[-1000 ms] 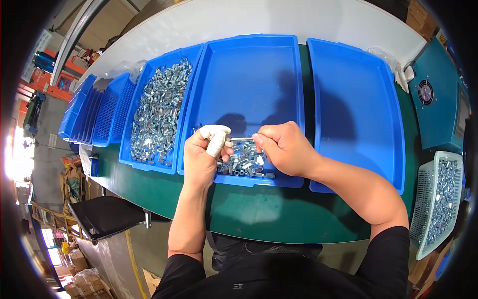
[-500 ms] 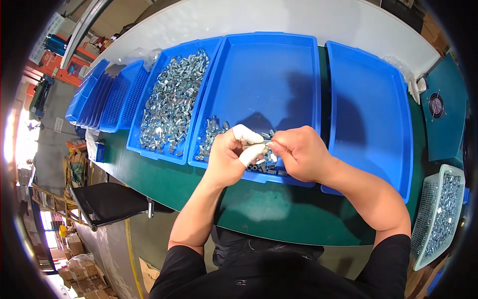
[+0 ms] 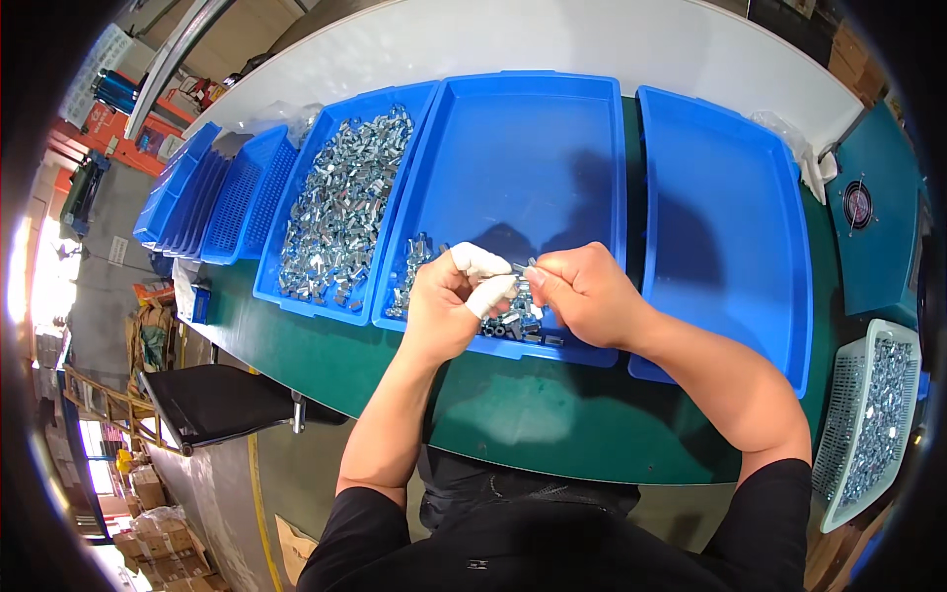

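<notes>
My left hand (image 3: 449, 301), with white coverings on its thumb and forefinger, is closed in a pinch over the near part of the middle blue tray (image 3: 528, 128). Against its fingertips comes my right hand (image 3: 592, 294), bare and also pinching. Between the two sets of fingertips a small, thin metal piece (image 3: 520, 266) shows; its exact shape is too small to tell, and the fingers partly cover it. Below and around the hands, loose shiny metal parts (image 3: 414, 259), short and tube-like, lie along the tray's near side.
At the left, another blue tray (image 3: 264, 281) holds a heap of similar parts (image 3: 340, 207), beside stacked blue baskets (image 3: 222, 212). A third blue tray (image 3: 735, 227) stands at the right. Beyond it are a green machine with a fan (image 3: 873, 212) and a pale basket of parts (image 3: 838, 434).
Both hands remain together over the middle tray. My right fingertips have shifted slightly up and left, and more of the thin metal piece shows between the hands. The view has shifted slightly.
</notes>
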The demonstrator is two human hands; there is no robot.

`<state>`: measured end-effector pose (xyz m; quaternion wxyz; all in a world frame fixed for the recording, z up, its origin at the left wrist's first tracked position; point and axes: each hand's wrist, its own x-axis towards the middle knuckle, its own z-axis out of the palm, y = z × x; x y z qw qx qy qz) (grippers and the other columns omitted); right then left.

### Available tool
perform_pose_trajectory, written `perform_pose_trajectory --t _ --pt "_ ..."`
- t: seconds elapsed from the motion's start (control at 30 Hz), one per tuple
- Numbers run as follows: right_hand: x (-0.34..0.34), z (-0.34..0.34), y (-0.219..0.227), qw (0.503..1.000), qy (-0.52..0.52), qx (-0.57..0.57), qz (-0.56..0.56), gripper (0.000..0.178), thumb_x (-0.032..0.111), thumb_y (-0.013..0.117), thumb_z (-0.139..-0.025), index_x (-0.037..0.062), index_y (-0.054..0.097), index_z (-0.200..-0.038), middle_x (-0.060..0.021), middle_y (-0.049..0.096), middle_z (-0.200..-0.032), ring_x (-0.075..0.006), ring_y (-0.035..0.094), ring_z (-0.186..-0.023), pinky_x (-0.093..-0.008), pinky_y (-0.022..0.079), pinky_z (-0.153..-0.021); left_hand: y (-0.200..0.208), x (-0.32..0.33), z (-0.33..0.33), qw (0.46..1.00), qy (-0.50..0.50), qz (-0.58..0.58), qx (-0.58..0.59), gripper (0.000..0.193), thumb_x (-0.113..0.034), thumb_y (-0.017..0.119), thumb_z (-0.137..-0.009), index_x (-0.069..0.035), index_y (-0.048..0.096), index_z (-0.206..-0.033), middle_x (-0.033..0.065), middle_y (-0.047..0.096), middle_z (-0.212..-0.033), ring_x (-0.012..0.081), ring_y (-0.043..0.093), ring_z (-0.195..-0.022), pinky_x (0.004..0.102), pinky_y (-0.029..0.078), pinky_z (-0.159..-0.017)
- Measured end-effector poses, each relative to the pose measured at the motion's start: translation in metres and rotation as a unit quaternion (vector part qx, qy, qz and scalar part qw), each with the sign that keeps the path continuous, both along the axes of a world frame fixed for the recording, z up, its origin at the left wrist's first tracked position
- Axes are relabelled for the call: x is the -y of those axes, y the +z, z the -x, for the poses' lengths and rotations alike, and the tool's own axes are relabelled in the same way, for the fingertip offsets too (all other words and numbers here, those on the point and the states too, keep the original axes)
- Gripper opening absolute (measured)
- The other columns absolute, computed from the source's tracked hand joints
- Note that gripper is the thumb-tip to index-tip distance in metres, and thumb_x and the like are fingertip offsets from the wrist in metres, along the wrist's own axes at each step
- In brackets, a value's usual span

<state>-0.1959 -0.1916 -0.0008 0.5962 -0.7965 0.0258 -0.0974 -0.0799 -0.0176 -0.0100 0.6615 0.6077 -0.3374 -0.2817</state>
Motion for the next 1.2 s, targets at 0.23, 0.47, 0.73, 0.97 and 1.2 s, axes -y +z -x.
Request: perform_pose_trajectory --t 0.23,0.47,0.73,0.97,1.2 --pt "0.002 -0.002 0.007 0.975 0.072 -0.115 -0.178 0.038 0.02 0.05 -0.103 0.0024 0.059 -0.071 -0.0007 0.047 -0.048 -0.0077 0.043 -0.043 -0.0273 0.033 -0.044 -0.003 0.002 0.001 0.958 0.003 0.09 0.273 0.014 0.008 0.069 -0.085 0.0 0.063 -0.094 0.0094 0.067 -0.09 0.013 0.065 -0.08 0.0261 0.052 -0.067" --pt "0.001 0.001 0.001 0.984 0.048 -0.093 -0.141 0.038 0.02 0.048 -0.104 0.0029 0.058 -0.071 -0.0004 0.049 -0.051 -0.0073 0.045 -0.045 -0.0255 0.034 -0.046 0.009 -0.009 -0.001 0.966 0.057 -0.04 0.248 0.012 0.0 0.072 -0.087 -0.001 0.066 -0.098 0.0015 0.065 -0.076 0.0082 0.061 -0.068 0.023 0.049 -0.061" --pt "0.006 -0.009 -0.006 0.997 -0.022 -0.034 -0.072 0.039 0.023 0.052 -0.101 0.0012 0.061 -0.07 -0.0019 0.045 -0.048 -0.0091 0.045 -0.045 -0.0305 0.036 -0.046 0.015 -0.087 -0.082 0.814 0.318 -0.152 0.462 0.014 -0.001 0.073 -0.085 -0.002 0.068 -0.099 0.0079 0.07 -0.097 0.0204 0.067 -0.088 0.0315 0.053 -0.081" --pt "0.006 -0.007 -0.006 0.996 -0.008 -0.052 -0.069 0.038 0.022 0.052 -0.102 0.0017 0.06 -0.071 -0.0019 0.048 -0.052 -0.0095 0.045 -0.048 -0.0296 0.037 -0.049 0.026 -0.042 -0.078 0.731 0.043 -0.272 0.625 0.034 0.004 0.066 -0.078 -0.006 0.069 -0.11 0.0138 0.067 -0.116 0.0365 0.051 -0.128 0.0454 0.038 -0.109" --pt "0.006 -0.008 -0.008 0.998 0.001 -0.04 -0.039 0.038 0.022 0.051 -0.103 0.0025 0.058 -0.072 -0.0008 0.05 -0.054 -0.0078 0.05 -0.049 -0.0271 0.039 -0.049 0.025 -0.034 -0.08 0.676 -0.026 -0.331 0.658 0.025 0.001 0.064 -0.078 -0.005 0.071 -0.101 0.0123 0.067 -0.105 0.0333 0.053 -0.122 0.0486 0.034 -0.109"
